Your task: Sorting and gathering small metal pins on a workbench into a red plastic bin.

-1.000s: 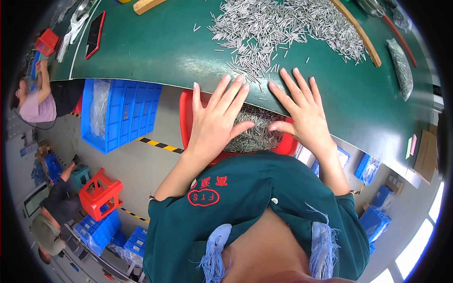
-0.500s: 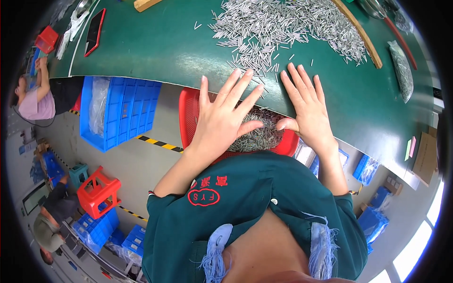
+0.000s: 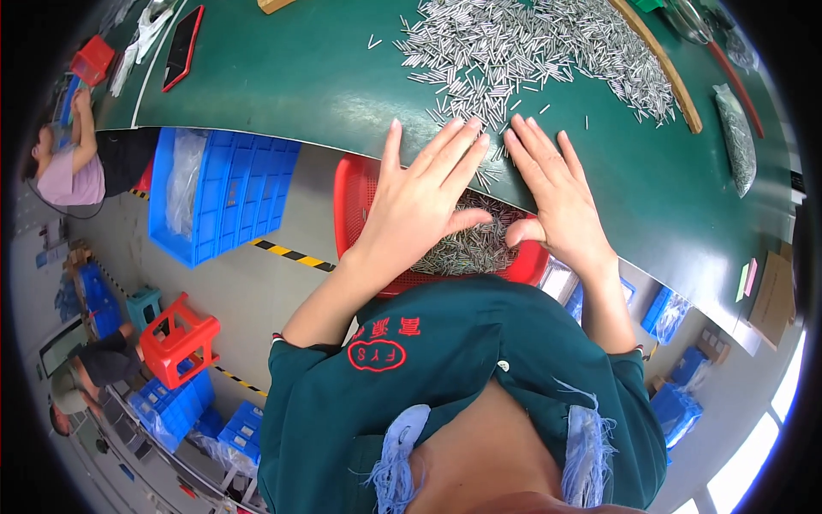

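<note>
Over the near edge of a green table (image 3: pixel 325 94), both my hands lie flat with fingers stretched out. My left hand (image 3: pixel 425 188) has its fingertips beside small metal pins (image 3: pixel 488 51), which are heaped farther back and trail toward the edge. My right hand (image 3: pixel 561 197) lies just right of that trail, its fingertips beside a few loose pins. Below the edge, between my wrists and my body, a red plastic basket (image 3: pixel 349 201) holds many more pins (image 3: pixel 469 248). The hands partly hide the basket's rim.
A wooden strip (image 3: pixel 664 64) borders the pin heap at right; a sealed bag of pins (image 3: pixel 735 141) lies beyond it. A red-edged phone (image 3: pixel 182 49) rests at the table's left. Blue crates (image 3: pixel 227 197) and a red stool (image 3: pixel 178 338) stand on the floor. Two other people are at left.
My fingertips have come closer together around the trail of pins, the left hand shifting right. Some pins near the edge have moved. The whole view has shifted slightly.
</note>
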{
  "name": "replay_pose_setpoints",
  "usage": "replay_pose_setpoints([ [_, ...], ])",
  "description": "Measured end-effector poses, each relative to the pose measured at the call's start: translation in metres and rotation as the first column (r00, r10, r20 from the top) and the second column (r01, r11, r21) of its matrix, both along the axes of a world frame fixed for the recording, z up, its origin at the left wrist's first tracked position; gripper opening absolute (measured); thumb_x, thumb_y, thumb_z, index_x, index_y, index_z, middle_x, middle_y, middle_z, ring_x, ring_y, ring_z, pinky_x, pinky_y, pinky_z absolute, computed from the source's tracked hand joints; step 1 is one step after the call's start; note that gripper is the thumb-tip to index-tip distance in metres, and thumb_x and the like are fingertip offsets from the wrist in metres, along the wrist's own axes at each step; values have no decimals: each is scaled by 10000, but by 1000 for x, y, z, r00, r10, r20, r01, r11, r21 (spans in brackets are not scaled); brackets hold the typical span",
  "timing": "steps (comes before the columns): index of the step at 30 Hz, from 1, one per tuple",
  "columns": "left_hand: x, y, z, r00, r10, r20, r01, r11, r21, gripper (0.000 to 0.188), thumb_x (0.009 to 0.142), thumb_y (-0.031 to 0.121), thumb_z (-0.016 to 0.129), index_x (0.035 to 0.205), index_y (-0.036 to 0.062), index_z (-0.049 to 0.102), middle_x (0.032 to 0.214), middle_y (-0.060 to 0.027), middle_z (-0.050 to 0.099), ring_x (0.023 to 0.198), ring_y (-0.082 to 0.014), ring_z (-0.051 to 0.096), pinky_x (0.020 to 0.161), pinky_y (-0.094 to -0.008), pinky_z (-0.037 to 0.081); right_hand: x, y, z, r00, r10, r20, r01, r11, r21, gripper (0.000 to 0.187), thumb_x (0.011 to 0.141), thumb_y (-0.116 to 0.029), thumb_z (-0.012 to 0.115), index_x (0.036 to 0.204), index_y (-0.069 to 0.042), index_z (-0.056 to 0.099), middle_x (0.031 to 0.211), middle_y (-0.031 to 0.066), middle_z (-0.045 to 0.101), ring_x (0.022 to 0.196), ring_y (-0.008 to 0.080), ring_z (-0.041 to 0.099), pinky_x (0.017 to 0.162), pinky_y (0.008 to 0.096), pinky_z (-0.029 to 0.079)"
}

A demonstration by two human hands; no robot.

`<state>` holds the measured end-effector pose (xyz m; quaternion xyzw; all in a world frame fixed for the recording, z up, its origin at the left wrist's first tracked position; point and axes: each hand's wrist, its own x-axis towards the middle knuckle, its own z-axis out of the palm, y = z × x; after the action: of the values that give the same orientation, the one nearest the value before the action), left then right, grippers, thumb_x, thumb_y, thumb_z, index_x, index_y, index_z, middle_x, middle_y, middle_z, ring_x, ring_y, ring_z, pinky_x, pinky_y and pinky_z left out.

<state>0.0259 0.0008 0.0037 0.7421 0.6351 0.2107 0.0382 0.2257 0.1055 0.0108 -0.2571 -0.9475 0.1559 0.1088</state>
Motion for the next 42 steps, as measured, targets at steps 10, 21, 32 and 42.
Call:
replay_pose_setpoints([
  [10,1,-2,1,997,-65,45,67,997,-46,841,749,507,699,1443,80,493,1526,-67,443,1428,-234,398,1140,-661,201,0,-1,-4,999,5,41,-8,997,81,1085,662,-804,479,1474,-86,454,1534,104,430,1453,279,358,1209,519,197],
  [21,4,12,-3,997,-59,45,58,998,14,826,739,538,712,1384,54,536,1493,-93,474,1399,-228,427,1123,-667,239,1,3,-16,985,-147,-85,150,988,29,1153,694,-873,368,1512,-60,384,1552,146,395,1471,330,313,1208,532,162],
  [32,8,17,0,992,-118,49,118,993,-1,837,741,554,699,1381,40,533,1478,-105,485,1413,-226,407,1136,-658,234,5,3,-13,988,-106,-109,108,994,13,1137,670,-831,467,1489,-45,408,1500,149,455,1439,331,368,1199,540,201],
  [42,18,10,4,978,-200,67,202,979,-29,870,711,563,718,1384,43,535,1478,-97,489,1421,-215,400,1136,-658,232,2,4,-17,980,-119,-158,119,993,-10,1177,637,-827,496,1503,-39,375,1500,170,451,1434,340,376,1193,528,237],
])
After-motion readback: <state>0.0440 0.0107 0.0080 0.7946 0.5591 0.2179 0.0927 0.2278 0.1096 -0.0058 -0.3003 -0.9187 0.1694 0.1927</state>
